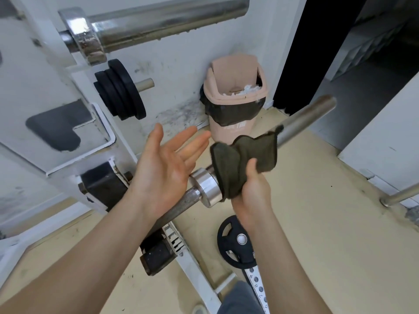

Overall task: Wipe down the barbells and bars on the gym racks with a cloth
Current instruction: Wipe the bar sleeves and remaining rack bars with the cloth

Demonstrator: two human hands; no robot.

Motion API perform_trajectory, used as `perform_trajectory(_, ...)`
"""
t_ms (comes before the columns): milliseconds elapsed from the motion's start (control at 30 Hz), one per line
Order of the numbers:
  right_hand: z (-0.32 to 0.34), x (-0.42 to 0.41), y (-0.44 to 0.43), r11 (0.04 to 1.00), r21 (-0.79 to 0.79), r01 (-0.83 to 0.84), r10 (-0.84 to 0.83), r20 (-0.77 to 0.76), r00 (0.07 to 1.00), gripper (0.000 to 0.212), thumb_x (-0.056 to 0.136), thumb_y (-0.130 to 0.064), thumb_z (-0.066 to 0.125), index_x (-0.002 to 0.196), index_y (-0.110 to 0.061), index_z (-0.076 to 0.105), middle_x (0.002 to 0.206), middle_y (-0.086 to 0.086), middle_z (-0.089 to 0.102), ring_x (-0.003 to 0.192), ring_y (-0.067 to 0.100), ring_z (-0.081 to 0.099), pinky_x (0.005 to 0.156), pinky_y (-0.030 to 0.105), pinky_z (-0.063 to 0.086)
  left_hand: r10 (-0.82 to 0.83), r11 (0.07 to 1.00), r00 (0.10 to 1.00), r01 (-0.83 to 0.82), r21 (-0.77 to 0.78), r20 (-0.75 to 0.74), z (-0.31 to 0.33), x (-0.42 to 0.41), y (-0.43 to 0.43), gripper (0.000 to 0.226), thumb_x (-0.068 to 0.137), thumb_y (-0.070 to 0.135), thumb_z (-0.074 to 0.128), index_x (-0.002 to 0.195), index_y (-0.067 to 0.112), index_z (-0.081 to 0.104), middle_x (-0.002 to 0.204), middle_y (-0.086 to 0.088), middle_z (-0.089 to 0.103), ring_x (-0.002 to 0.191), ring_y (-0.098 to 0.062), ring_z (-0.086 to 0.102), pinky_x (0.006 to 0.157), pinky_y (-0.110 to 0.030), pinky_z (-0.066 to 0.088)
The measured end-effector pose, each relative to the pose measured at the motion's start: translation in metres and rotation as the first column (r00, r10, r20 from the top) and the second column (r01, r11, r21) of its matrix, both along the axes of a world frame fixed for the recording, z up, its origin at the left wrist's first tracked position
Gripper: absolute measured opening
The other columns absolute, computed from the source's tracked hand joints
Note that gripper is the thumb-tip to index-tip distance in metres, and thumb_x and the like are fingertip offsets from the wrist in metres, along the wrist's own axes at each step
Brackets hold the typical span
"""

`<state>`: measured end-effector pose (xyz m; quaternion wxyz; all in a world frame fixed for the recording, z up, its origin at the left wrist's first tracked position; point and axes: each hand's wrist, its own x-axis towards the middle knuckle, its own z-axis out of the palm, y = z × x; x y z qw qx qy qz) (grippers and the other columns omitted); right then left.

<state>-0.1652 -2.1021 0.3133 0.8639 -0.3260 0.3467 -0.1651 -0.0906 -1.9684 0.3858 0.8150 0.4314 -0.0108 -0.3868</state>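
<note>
- The right hand is clenched on a dark olive cloth; the thumb presses across the bunched lower part, and the loose upper folds fan up and away from the grip.
- The lower barbell sits just behind and under that grip. Its long axis runs on a diagonal, from the knurled shaft low on the left, past the chrome collar, up along the smooth sleeve to the far right.
- The cloth hangs in front of the sleeve just past the collar; whether it touches the metal, I cannot tell.
- The right hand is the nearer one to the sleeve, so the coming wipe likely falls to it, sliding along that diagonal.
- The left hand is released, palm up, fingers spread and pointing away, above the knurled shaft and beside the cloth, holding nothing.
- A second barbell lies on the white rack well above both hands, nearly level.
</note>
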Motion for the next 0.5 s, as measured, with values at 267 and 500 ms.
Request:
perform_trajectory(267, 0.013, 0.032, 0.007, 0.957, -0.217, 0.192, -0.219, -0.107, 0.970, 0.050, 0.080, -0.025, 0.076, 0.123, -0.010, 0.056, 0.114, 0.009, 0.069, 0.100, 0.022, 0.070, 0.090, 0.044, 0.057, 0.028, 0.998, 0.995, -0.033, 0.057, 0.093, -0.010, 0.000, -0.004, 0.046, 0.101, 0.033, 0.034, 0.137, 0.008, 0.048, 0.128, -0.009, 0.063, 0.127, -0.021, 0.052, 0.112, -0.037, 0.029)
perform_trajectory(500, 0.010, 0.031, -0.006, 0.974, -0.118, 0.192, -0.209, -0.153, 0.966, 0.050, 0.099, -0.050, 0.046, 0.127, -0.010, 0.052, 0.116, 0.008, 0.066, 0.099, 0.024, 0.067, 0.087, 0.041, 0.057, -0.622, 0.557, 0.618, -0.084, 0.826, 0.482, -0.024, -0.013, -0.011, 0.079, 0.081, 0.047, 0.070, 0.146, 0.019, 0.035, 0.126, 0.016, 0.046, 0.110, -0.001, 0.047, 0.091, -0.019, 0.036)
